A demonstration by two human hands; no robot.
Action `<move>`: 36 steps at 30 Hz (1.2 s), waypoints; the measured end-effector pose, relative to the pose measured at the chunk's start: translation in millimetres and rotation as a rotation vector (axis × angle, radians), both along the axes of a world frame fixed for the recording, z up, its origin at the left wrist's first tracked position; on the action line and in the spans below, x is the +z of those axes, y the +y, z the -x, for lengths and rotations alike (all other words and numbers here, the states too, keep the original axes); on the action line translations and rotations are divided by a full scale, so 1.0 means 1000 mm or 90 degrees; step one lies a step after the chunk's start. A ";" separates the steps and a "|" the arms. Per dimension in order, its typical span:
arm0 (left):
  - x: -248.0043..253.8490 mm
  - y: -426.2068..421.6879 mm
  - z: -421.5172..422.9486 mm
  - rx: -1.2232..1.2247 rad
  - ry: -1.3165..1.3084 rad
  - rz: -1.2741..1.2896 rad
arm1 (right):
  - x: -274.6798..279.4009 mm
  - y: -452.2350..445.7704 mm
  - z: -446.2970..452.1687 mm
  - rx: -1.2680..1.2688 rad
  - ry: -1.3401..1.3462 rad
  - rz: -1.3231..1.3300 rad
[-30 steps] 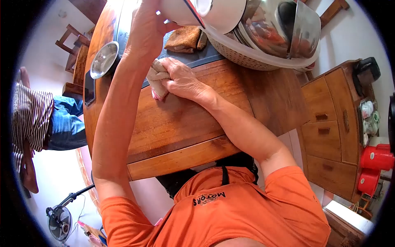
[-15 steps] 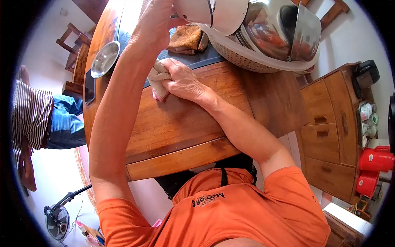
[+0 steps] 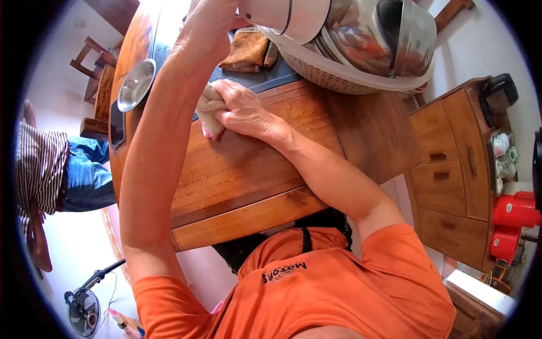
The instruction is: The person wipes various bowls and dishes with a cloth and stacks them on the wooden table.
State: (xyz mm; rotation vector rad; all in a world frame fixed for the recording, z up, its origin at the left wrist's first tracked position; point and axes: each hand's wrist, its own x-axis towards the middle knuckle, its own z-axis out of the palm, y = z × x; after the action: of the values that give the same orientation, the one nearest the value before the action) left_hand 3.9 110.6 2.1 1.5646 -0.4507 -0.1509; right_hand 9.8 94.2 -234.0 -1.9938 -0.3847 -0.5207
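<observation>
My right hand (image 3: 241,110) is closed around a bunched, pale cloth (image 3: 210,107) with a pinkish edge, pressed on the wooden table (image 3: 254,164) beside a dark tray (image 3: 282,78). Reaching past it, my left hand (image 3: 212,22) is at the top edge of the view, close against a white enamel vessel (image 3: 265,12) with a dark rim. Its fingers are mostly hidden, so its grip is unclear. A folded brown cloth (image 3: 245,50) lies on the dark tray between my hands and a pale woven basket (image 3: 324,70).
The basket holds a second enamel vessel (image 3: 307,22), glass lids and a clear container (image 3: 416,39). Left of my left forearm are a metal bowl (image 3: 136,85) and a phone (image 3: 117,125). A person in striped clothing (image 3: 42,164) is at far left. A wooden cabinet (image 3: 446,181) stands right.
The whole view has shifted slightly left. My right hand and its cloth have moved little, and my left hand remains near the enamel vessel.
</observation>
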 end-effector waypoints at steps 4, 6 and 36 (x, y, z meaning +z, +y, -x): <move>-0.030 0.017 -0.036 -0.249 -0.210 0.077 | 0.001 -0.001 0.001 0.002 -0.004 0.011; -0.034 0.012 -0.037 -0.245 -0.243 0.109 | 0.002 0.000 0.002 0.004 -0.003 0.005; -0.053 0.021 -0.044 -0.114 0.004 0.198 | 0.005 0.005 0.010 -0.074 -0.104 0.069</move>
State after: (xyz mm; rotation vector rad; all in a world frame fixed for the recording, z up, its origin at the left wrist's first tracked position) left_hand 48.2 131.4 -51.1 1.2188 -0.5811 -0.2128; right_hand 0.3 99.1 -229.4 -2.0943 -0.4056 -0.7532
